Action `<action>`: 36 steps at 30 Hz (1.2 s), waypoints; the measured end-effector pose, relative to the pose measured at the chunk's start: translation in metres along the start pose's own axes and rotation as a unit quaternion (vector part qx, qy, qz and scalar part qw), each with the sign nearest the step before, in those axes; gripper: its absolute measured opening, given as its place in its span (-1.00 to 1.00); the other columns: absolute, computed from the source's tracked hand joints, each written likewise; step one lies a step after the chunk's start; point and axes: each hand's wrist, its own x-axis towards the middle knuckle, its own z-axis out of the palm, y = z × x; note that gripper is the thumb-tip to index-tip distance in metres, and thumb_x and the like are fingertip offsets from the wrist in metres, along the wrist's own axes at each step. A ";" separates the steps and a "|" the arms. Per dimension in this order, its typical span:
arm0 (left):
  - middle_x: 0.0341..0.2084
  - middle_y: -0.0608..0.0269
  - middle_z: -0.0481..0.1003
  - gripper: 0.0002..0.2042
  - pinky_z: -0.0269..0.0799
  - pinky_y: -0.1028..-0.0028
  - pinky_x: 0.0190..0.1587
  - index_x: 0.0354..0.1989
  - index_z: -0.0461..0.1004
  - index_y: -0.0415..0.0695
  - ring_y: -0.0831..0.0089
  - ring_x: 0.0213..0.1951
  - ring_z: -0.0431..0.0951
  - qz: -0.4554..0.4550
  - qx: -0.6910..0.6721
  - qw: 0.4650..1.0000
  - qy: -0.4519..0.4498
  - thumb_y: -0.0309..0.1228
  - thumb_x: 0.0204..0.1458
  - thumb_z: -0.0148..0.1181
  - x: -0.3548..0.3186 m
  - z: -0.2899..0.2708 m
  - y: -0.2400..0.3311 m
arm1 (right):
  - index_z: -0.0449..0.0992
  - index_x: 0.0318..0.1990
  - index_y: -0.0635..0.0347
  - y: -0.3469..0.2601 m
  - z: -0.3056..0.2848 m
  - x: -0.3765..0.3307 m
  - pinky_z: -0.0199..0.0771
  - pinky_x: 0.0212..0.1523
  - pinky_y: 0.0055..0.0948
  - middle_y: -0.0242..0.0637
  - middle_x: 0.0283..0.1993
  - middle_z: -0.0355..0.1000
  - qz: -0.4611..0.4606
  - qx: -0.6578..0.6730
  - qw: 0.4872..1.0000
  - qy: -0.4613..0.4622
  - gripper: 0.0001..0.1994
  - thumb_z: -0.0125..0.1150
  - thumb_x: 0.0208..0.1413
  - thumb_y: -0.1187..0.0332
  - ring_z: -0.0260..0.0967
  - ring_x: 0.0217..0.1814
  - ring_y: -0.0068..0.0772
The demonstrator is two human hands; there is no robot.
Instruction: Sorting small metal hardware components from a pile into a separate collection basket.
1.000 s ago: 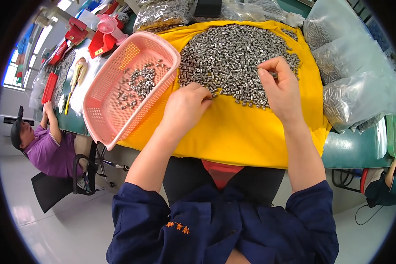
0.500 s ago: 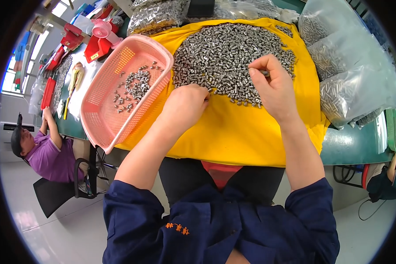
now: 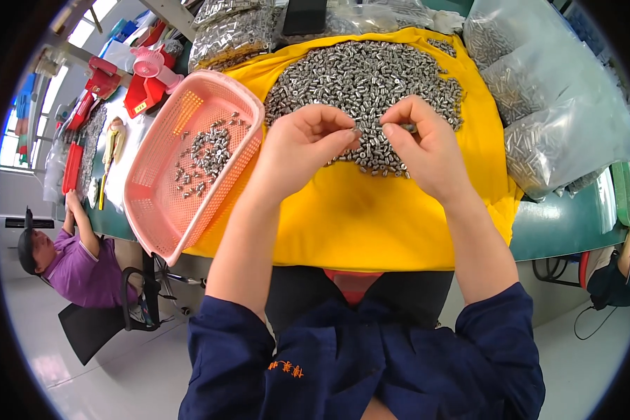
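A heap of small shiny metal cylinders [image 3: 371,77] lies on a yellow cloth [image 3: 357,224] in front of me. Over its near edge, my left hand [image 3: 304,147] pinches one small metal cylinder [image 3: 357,131] between thumb and fingertips. Facing it a short gap to the right, my right hand [image 3: 430,150] is closed too, thumb against index finger. A bit of metal shows among its curled fingers, mostly hidden. To the left, a pink perforated plastic basket [image 3: 154,227] stands tilted partly on the cloth, with many similar cylinders loose inside.
Clear plastic bags of metal parts [image 3: 539,143] line the right side; more bags [image 3: 232,35] and a black phone [image 3: 305,17] lie at the back. A pink fan [image 3: 149,63] and red bin [image 3: 144,96] stand beyond the basket. A co-worker in purple [image 3: 84,269] sits left.
My left hand has risen from the heap's near edge and moved right toward my right hand, now with a cylinder in its fingertips. My right hand has shifted slightly left and down.
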 end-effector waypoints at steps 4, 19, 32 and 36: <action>-0.44 0.25 0.44 -0.85 0.38 0.62 -0.27 -0.32 0.38 -0.30 0.56 -0.38 0.45 -0.005 -0.165 0.986 0.013 -0.61 -0.12 0.07 0.003 0.011 -0.013 | 0.31 -0.42 0.25 -0.003 0.004 0.001 0.24 -0.53 -0.61 -0.34 -0.54 0.32 -0.001 -0.040 0.999 -0.018 -0.94 -0.02 -0.10 0.50 0.23 -0.56 -0.60; -0.46 0.23 0.47 -0.88 0.38 0.63 -0.31 -0.38 0.43 -0.30 0.57 -0.40 0.45 0.014 -0.094 0.995 0.024 -0.64 -0.14 0.08 0.004 0.015 -0.017 | 0.27 -0.48 0.24 -0.003 0.008 -0.002 0.27 -0.50 -0.40 -0.21 -0.56 0.29 -0.031 -0.160 0.985 -0.051 -0.95 -0.03 -0.15 0.50 0.27 -0.52 -0.23; -0.50 0.08 0.45 -0.85 0.37 0.47 -0.33 -0.42 0.47 -0.18 0.23 -0.42 0.46 0.151 0.261 0.944 0.130 -0.60 -0.23 0.08 0.008 0.015 -0.022 | 0.26 -0.46 0.20 0.006 0.009 -0.003 0.24 -0.49 -0.27 -0.18 -0.58 0.29 -0.093 -0.262 0.960 -0.014 -0.93 -0.02 -0.16 0.50 0.27 -0.49 -0.12; -0.47 0.31 0.44 -0.86 0.29 0.67 -0.40 -0.35 0.44 -0.21 0.62 -0.45 0.40 0.053 0.037 0.993 0.094 -0.60 -0.13 0.08 0.007 0.008 -0.026 | 0.29 -0.46 0.24 -0.004 0.006 -0.002 0.24 -0.56 -0.44 -0.21 -0.58 0.31 -0.012 -0.167 0.986 -0.009 -0.95 -0.02 -0.15 0.51 0.27 -0.57 -0.30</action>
